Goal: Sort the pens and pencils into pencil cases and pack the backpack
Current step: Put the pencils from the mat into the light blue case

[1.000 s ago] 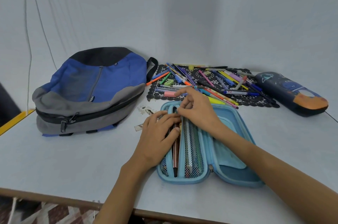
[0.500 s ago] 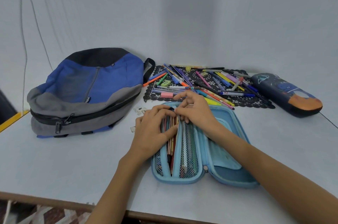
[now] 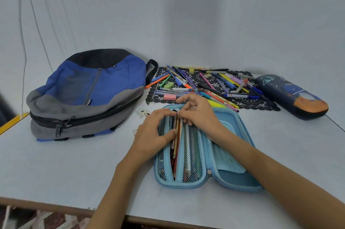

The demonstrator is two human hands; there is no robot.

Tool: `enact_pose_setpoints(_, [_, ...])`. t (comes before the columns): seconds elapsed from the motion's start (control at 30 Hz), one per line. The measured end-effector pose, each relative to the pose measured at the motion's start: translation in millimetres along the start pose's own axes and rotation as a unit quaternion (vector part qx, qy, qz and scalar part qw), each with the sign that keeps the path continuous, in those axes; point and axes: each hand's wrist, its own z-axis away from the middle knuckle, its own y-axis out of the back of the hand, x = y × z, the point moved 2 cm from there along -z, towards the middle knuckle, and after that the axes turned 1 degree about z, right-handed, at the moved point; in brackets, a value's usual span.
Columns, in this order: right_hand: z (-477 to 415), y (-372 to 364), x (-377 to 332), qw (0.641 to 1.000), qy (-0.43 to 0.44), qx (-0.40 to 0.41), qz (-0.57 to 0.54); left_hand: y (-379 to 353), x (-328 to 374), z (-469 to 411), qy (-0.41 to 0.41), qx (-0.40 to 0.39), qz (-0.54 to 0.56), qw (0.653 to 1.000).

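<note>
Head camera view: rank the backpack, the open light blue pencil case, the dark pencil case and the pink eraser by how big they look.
1. Backpack
2. Light blue pencil case, though it lies nearer the camera
3. Dark pencil case
4. Pink eraser

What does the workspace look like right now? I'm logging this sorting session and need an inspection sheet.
Surface: pale table, wooden front edge.
Job's things: open light-blue pencil case holding pencils behind mesh; loose pens and pencils on black lace mat; dark pencil case, closed; blue and grey backpack, zipped.
Clutter: pink eraser; paper scraps.
Hands: left hand and right hand both on the case's pencils.
Cables: thin cords on left wall.
Surroundings: plain white walls.
</note>
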Motion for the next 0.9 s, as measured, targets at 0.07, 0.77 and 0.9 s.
enact_pose_setpoints(0.07, [0.3,0.3,0.1,1.0,0.001,0.0,-0.003,-4.9,3.5,-0.1,-0.005,0.006,-0.021,1.0])
enact_pose_setpoints(0.77, [-2.4,2.6,-3.7,0.994,-0.003,-0.052,0.099,-2.2,0.0,11.6,0.057,-0.057,0.149,0.986])
enact_pose_setpoints(0.9, [-0.2,-1.6,-13.1,0.98,0.024,-0.092,0.174,-4.1,-1.2,12.0,0.065,-0.039,0.136,0.988])
